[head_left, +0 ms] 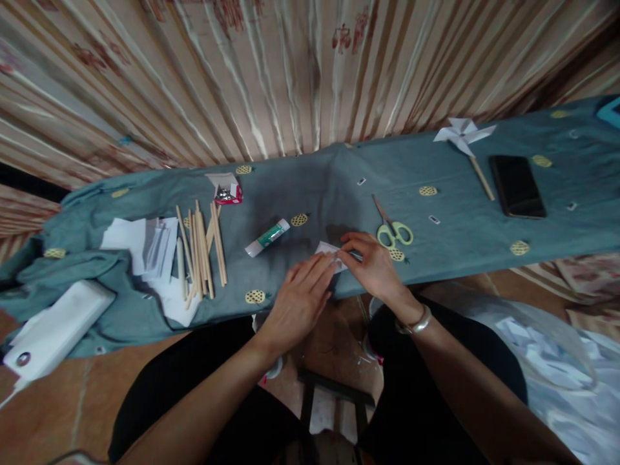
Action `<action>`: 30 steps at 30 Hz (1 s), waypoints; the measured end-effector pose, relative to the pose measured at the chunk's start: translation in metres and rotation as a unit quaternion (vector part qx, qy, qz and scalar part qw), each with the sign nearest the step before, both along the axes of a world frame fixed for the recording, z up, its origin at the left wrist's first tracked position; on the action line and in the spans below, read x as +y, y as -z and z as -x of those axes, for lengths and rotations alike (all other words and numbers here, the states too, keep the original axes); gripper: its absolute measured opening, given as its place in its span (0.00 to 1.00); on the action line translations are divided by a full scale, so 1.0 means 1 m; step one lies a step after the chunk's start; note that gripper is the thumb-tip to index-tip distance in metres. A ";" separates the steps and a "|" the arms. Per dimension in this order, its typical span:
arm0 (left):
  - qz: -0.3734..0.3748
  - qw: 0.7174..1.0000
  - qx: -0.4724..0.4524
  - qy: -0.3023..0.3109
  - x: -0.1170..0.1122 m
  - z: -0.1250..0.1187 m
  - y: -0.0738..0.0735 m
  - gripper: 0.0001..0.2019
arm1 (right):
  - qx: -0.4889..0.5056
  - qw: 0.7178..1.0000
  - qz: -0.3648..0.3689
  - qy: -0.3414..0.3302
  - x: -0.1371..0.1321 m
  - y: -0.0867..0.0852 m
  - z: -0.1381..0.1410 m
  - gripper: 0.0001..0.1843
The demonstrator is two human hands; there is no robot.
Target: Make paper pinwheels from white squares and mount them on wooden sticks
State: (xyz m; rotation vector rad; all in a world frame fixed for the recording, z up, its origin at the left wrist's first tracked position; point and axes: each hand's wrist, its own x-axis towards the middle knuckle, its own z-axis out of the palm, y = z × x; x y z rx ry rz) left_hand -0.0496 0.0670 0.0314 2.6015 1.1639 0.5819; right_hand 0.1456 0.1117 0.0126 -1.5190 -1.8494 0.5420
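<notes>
Near the table's front edge lies a small white piece of paper (327,248), mostly covered by fingers. My left hand (301,294) reaches over it from the left, fingers together and tips pressing it down on the cloth. From the other side my right hand (372,263) pinches the paper between thumb and fingers; a silvery bangle is on that wrist. Just beyond the right hand are scissors (394,234) with pale green handles. A glue stick (267,237) with a green label lies up and left of my left hand.
Wooden sticks (201,248) and white paper sheets (140,242) lie at left, near a white device (58,329). A small red-and-white box (227,192) holds shiny metal bits. A paper pinwheel (465,137) and phone (517,186) lie at right. A plastic bag (557,368) holds paper pieces.
</notes>
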 end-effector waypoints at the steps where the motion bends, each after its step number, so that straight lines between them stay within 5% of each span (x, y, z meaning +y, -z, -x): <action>1: 0.004 1.000 0.016 0.013 -0.003 -0.002 0.002 0.23 | -0.003 1.000 -0.003 0.002 0.000 0.000 0.001 0.06; 8: 0.012 0.997 0.080 0.013 -0.009 -0.006 0.016 0.26 | -0.013 1.000 -0.008 0.015 0.003 0.002 0.004 0.07; 30: 0.018 0.997 0.080 0.010 -0.008 -0.005 0.020 0.29 | -0.026 0.999 -0.025 0.024 0.004 0.006 0.007 0.07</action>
